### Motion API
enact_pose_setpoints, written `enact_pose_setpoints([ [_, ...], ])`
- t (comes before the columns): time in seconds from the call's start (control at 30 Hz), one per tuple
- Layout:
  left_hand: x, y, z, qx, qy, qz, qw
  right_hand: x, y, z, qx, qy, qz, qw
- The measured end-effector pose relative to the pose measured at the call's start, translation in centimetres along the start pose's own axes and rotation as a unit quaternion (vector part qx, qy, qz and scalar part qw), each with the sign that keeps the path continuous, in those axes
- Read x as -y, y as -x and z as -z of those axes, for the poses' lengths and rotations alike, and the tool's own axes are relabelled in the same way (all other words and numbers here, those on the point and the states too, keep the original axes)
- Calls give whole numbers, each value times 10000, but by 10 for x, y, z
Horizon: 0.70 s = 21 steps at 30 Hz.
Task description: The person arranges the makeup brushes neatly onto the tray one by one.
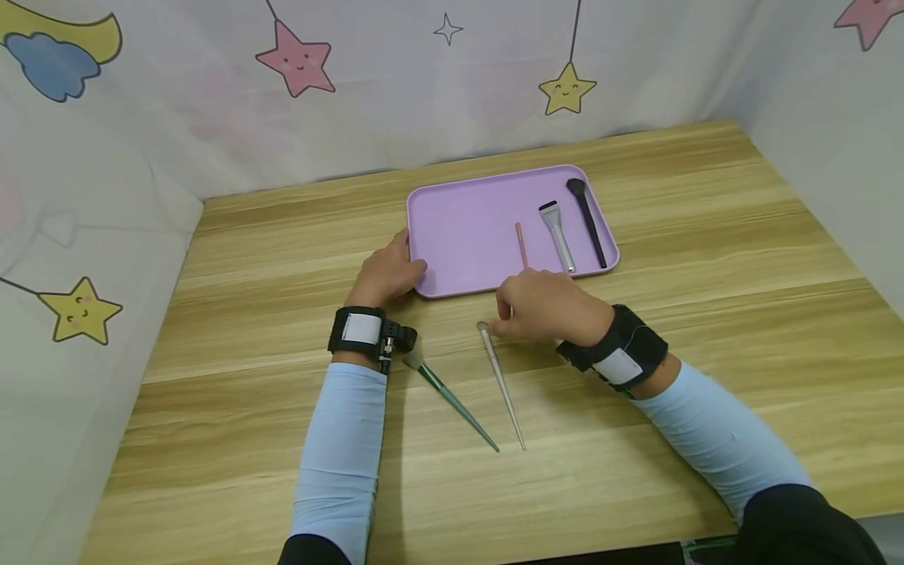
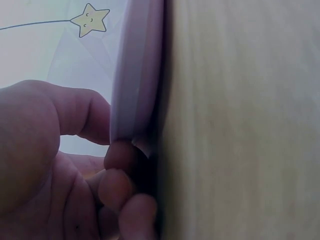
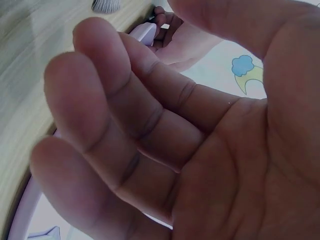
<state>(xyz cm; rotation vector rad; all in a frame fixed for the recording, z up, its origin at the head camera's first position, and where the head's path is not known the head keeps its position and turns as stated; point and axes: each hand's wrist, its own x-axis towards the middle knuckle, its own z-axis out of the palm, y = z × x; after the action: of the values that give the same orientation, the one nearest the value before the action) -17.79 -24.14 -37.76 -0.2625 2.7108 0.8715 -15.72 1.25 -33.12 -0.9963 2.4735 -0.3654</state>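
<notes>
My left hand [image 1: 384, 273] grips the left end of a lilac tray [image 1: 459, 235]. In the left wrist view, the thumb lies over the tray rim [image 2: 137, 75] and the fingers curl at its underside. My right hand [image 1: 547, 308] hovers by the tray's front edge with nothing in its grasp, its fingers [image 3: 75, 100] loosely bent in the right wrist view. Close to its thumb is the bristle end of a slim pale makeup brush [image 1: 503, 384] on the table. A green-handled makeup brush [image 1: 452, 399] lies to the left of it.
Inside the tray's right half lie a thin pink brush [image 1: 521, 243], partly behind the right hand, a flat silver brush [image 1: 558, 235] and a black brush [image 1: 588, 224]. Beneath everything is a wood-grain table [image 1: 268, 314], with a printed curtain [image 1: 424, 94] behind it.
</notes>
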Motion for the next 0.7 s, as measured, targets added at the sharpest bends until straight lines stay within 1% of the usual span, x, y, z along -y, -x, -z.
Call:
enact_pose_setpoints([
  [0.23,-1,0,0,23,54,9,10000,3,1,-2,178,71,-38,9998],
  [0.33,-1,1,1,20,17,-6,10000,4,2,-3,210,41,32,9998],
  [0.57,-1,1,0,50,98,115,9999,5,4,-6,351,78,200,9992],
  [0.7,-1,1,1,45,109,112,9999,5,4,-6,377,99,259,9989],
])
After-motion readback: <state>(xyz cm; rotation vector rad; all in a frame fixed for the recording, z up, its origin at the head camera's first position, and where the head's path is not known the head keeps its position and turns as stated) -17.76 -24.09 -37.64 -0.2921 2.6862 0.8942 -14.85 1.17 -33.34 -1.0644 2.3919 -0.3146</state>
